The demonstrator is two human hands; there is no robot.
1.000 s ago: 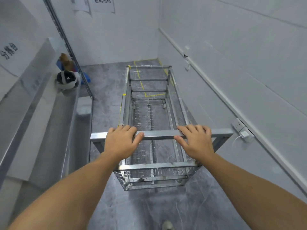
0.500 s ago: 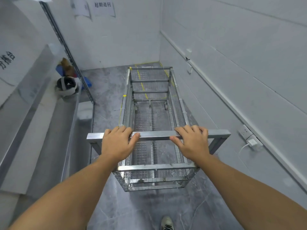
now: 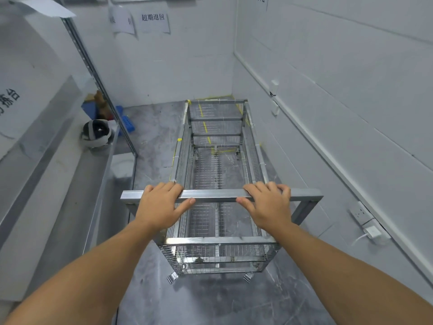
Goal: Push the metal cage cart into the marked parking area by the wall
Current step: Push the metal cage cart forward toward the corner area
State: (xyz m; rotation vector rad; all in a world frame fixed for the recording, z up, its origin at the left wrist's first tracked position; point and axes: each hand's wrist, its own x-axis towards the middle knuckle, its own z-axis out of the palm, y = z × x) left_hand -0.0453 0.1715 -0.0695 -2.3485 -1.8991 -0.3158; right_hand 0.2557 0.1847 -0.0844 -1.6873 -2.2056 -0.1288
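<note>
A long metal cage cart [image 3: 218, 165] with wire-mesh sides stands on the grey floor, pointing at the far wall and running along the right wall. Its square handle bar [image 3: 215, 194] crosses in front of me. My left hand [image 3: 161, 205] grips the bar left of centre, and my right hand [image 3: 267, 205] grips it right of centre. Yellow tape lines [image 3: 206, 127] of the parking area show through the mesh under the cart's far half, reaching the far corner.
A steel trough bench [image 3: 77, 191] runs along the left, with a round black-and-white object [image 3: 96, 134] on it. Blue items [image 3: 127, 123] lie on the floor at the far left. A wall socket with a white plug [image 3: 367, 221] sticks out low on the right wall.
The cart has rolled forward toward the far wall, its front end now close to the corner and over the yellow lines. Both hands kept their grip on the bar.
</note>
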